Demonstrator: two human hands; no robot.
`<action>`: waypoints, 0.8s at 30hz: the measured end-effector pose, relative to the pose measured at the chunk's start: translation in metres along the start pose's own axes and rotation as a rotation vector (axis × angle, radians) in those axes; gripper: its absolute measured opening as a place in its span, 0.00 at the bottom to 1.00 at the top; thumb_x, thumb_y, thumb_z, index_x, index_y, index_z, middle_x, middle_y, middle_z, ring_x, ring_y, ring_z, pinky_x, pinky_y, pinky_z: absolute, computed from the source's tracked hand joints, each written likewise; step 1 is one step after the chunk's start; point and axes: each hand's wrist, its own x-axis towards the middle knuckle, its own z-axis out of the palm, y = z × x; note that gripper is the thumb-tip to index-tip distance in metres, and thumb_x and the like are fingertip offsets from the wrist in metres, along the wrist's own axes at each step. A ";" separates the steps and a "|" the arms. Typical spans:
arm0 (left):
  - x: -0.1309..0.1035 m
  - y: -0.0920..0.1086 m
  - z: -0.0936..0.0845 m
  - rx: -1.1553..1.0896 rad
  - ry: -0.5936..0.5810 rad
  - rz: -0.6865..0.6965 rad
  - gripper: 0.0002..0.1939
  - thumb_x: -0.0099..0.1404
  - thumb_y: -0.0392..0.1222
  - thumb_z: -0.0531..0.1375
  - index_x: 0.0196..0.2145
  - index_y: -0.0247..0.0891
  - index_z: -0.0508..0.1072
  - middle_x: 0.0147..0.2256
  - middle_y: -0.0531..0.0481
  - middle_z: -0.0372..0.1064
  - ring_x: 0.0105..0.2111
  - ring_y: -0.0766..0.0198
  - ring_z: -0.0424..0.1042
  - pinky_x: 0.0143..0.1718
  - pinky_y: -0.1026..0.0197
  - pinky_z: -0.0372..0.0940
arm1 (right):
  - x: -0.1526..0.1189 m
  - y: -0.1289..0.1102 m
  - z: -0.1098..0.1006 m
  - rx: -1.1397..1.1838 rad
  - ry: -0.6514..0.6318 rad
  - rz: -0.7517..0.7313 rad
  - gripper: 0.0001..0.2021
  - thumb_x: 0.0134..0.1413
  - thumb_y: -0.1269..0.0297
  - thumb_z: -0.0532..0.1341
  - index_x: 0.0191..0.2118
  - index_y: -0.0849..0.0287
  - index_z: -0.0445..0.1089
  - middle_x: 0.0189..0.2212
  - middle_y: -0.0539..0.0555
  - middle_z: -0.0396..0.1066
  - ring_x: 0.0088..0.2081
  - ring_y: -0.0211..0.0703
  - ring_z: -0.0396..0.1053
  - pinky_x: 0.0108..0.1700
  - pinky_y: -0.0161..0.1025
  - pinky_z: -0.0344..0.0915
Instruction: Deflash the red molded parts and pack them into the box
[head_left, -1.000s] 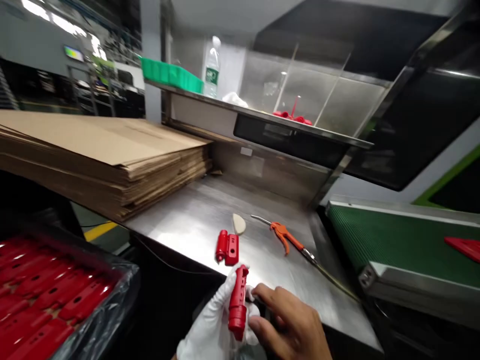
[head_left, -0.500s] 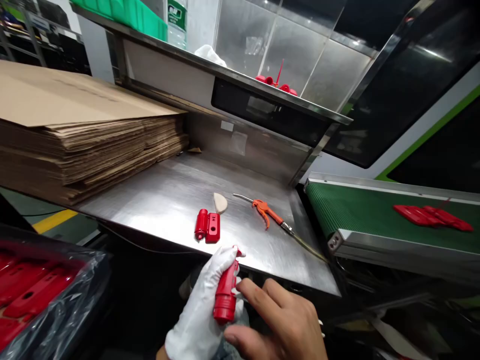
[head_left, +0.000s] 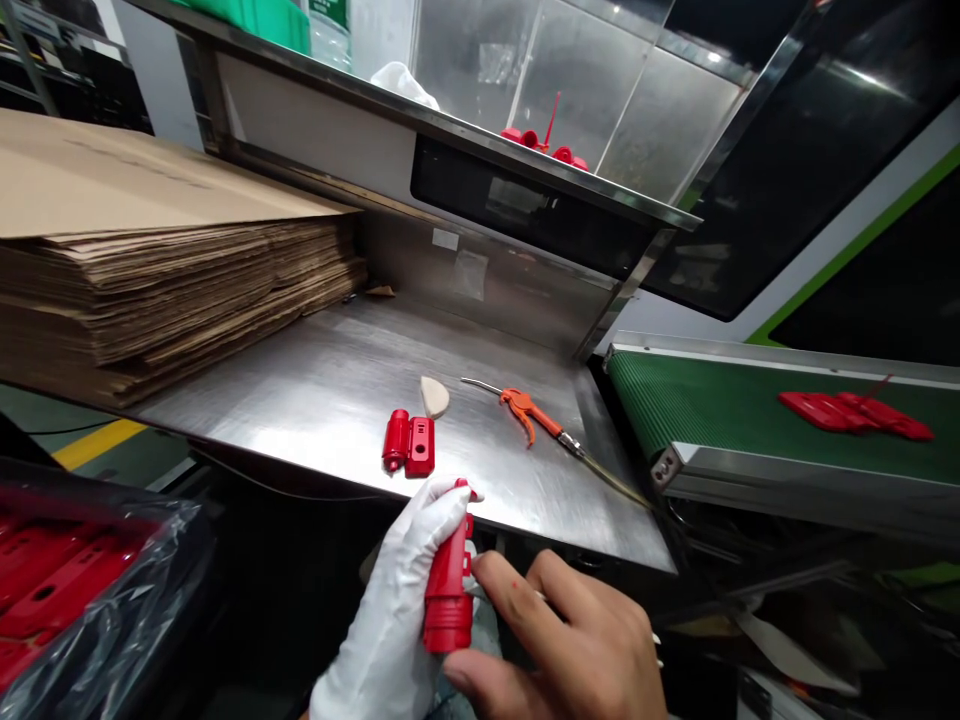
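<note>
My left hand, in a white glove, is closed around a red plastic cylinder-shaped part with ridges near its lower end and small square tabs along its right side. My bare right hand is beside it, fingers curled, with the index fingertip at the tabs and the thumb near the lower end. Bits of white show behind its fingers; what they belong to is hidden. On the metal table beyond lie a pair of red plastic parts, side by side, and an off-white half-round pad.
An orange air blow gun with a hose lies on the metal table. Stacked cardboard stands left. A plastic-lined box holds red parts at lower left. The green conveyor at right carries red parts.
The view has shifted slightly, so the table things appear a little higher and further left. Both hands stay at the red part, which now shows its side tabs more plainly.
</note>
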 end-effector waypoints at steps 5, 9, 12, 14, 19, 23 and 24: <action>-0.006 -0.005 0.005 0.057 0.013 0.177 0.14 0.62 0.44 0.61 0.42 0.62 0.83 0.59 0.63 0.69 0.59 0.50 0.67 0.68 0.46 0.53 | -0.002 0.000 -0.002 0.011 0.006 0.016 0.23 0.64 0.38 0.54 0.48 0.50 0.74 0.22 0.45 0.57 0.20 0.37 0.56 0.25 0.39 0.47; -0.006 -0.011 0.004 0.074 0.022 0.237 0.15 0.60 0.44 0.62 0.42 0.62 0.83 0.59 0.61 0.70 0.59 0.47 0.67 0.68 0.42 0.52 | -0.003 -0.001 -0.003 0.018 0.025 0.033 0.23 0.64 0.38 0.54 0.48 0.50 0.74 0.22 0.45 0.58 0.20 0.37 0.57 0.25 0.39 0.48; -0.001 -0.015 -0.003 0.090 -0.024 0.239 0.16 0.59 0.45 0.63 0.44 0.64 0.82 0.60 0.61 0.68 0.59 0.46 0.66 0.69 0.41 0.51 | -0.003 -0.002 -0.003 0.031 0.046 0.034 0.24 0.64 0.38 0.54 0.48 0.51 0.74 0.22 0.45 0.58 0.20 0.37 0.57 0.25 0.38 0.48; 0.005 -0.017 -0.009 0.087 -0.076 0.209 0.16 0.59 0.46 0.64 0.45 0.62 0.81 0.62 0.60 0.66 0.60 0.45 0.65 0.69 0.40 0.52 | -0.002 -0.002 -0.003 0.038 0.069 0.034 0.24 0.64 0.39 0.55 0.49 0.52 0.74 0.22 0.46 0.58 0.20 0.37 0.56 0.25 0.38 0.48; 0.005 -0.014 -0.007 0.083 -0.062 0.213 0.17 0.58 0.45 0.66 0.46 0.58 0.82 0.62 0.59 0.66 0.60 0.46 0.66 0.69 0.44 0.53 | -0.001 -0.001 -0.005 0.010 0.059 0.035 0.23 0.65 0.40 0.55 0.49 0.52 0.74 0.23 0.46 0.59 0.20 0.36 0.57 0.25 0.38 0.49; -0.006 -0.006 0.008 0.106 0.062 0.343 0.14 0.60 0.42 0.63 0.41 0.57 0.84 0.56 0.59 0.74 0.57 0.51 0.69 0.68 0.51 0.56 | -0.001 0.000 -0.007 0.006 0.048 0.027 0.23 0.65 0.40 0.55 0.49 0.51 0.74 0.23 0.45 0.59 0.20 0.36 0.59 0.25 0.38 0.49; -0.007 -0.004 0.010 0.105 0.072 0.356 0.13 0.60 0.41 0.63 0.40 0.57 0.84 0.55 0.59 0.75 0.56 0.52 0.70 0.67 0.52 0.57 | -0.001 0.000 -0.007 0.003 0.047 0.025 0.23 0.65 0.40 0.55 0.49 0.51 0.74 0.23 0.45 0.59 0.20 0.36 0.58 0.25 0.38 0.49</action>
